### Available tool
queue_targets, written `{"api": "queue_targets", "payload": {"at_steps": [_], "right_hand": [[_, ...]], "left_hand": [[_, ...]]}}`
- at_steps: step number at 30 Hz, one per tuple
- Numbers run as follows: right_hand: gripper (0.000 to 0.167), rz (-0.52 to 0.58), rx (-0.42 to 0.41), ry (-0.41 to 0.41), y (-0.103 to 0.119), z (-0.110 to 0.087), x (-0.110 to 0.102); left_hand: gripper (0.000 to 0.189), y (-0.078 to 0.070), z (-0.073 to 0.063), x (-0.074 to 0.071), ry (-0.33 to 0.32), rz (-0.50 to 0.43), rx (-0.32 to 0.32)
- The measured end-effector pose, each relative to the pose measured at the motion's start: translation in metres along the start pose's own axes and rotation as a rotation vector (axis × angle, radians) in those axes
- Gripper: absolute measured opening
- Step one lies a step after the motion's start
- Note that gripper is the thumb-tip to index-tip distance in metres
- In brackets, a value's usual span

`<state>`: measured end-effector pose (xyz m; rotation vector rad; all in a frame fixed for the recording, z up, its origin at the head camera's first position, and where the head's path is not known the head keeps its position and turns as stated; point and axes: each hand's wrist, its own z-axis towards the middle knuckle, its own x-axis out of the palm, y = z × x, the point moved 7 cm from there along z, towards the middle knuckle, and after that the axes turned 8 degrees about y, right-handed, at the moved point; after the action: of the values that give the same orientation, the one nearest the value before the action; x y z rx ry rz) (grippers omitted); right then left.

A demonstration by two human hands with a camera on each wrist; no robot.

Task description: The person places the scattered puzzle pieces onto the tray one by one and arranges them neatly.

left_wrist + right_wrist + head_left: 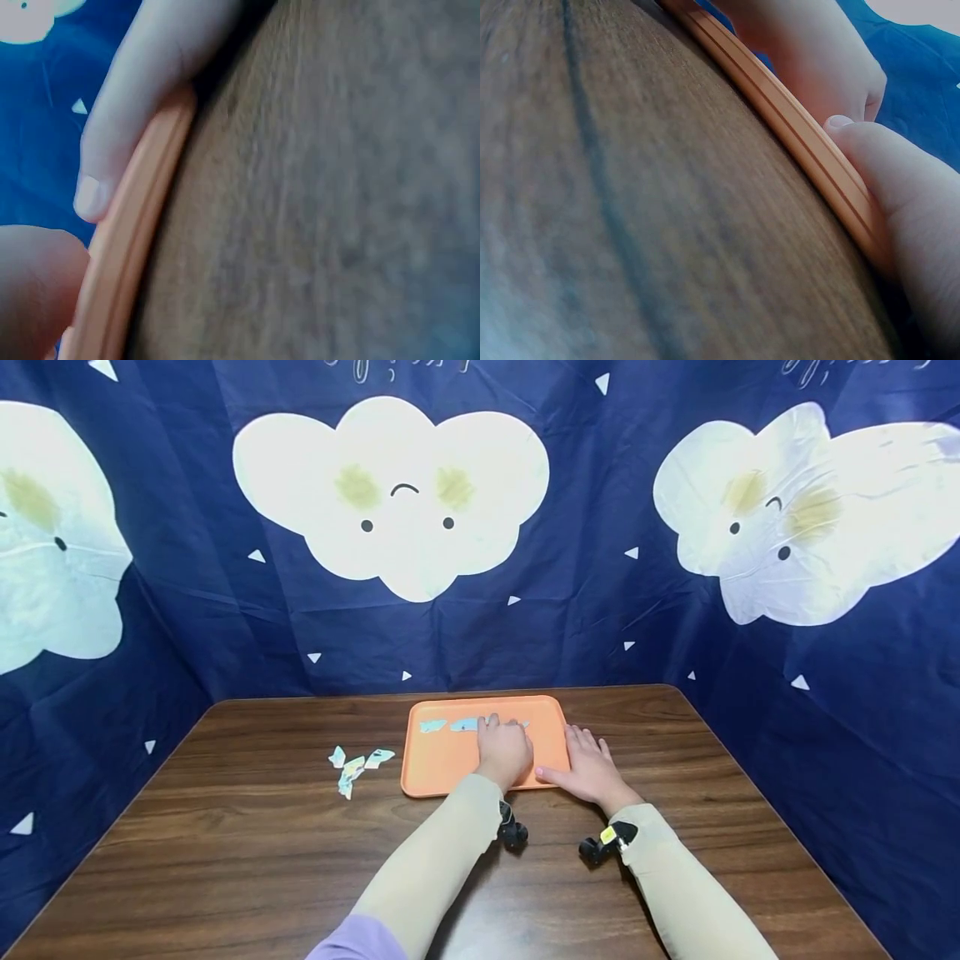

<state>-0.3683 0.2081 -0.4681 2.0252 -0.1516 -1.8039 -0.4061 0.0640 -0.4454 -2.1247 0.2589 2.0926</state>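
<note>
An orange tray (450, 764) lies on the table, with torn light-blue paper pieces in a row along its far side. One paper piece (432, 726) is at the left, and a longer piece (464, 725) runs up to my left hand (504, 752). That hand is over the tray, knuckles up and fingers bent down; its fingertips are hidden, so I cannot tell whether they pinch paper. A bit of blue paper shows past its far right side. My right hand (592, 770) rests at the tray's right edge, fingers extended, its thumb (900, 172) over the near rim.
Several torn paper scraps (352, 768) lie loosely on the brown wooden table (247, 835), left of the tray. A dark blue curtain (450, 643) with white clouds stands behind the table and at both sides. Small black cameras hang at both wrists.
</note>
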Motion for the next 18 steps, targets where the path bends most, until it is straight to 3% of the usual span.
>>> {"api": "queue_targets", "payload": {"at_steps": [5,8,12,18], "right_hand": [[0.116,-0.004,0.008,0.003,0.0,0.0,-0.001],[0.116,0.002,0.011,0.006,0.0,0.0,0.001],[0.118,0.01,0.007,0.013,-0.001,0.0,0.003],[0.119,0.003,0.013,0.012,-0.002,0.001,0.002]], "left_hand": [[0.055,0.002,-0.007,0.007,0.121,-0.101,0.055],[0.06,0.007,-0.01,0.011,0.158,-0.165,0.1],[0.064,0.011,-0.01,0.015,0.161,-0.196,0.142],[0.069,0.01,-0.013,0.012,0.103,-0.244,0.201]]}}
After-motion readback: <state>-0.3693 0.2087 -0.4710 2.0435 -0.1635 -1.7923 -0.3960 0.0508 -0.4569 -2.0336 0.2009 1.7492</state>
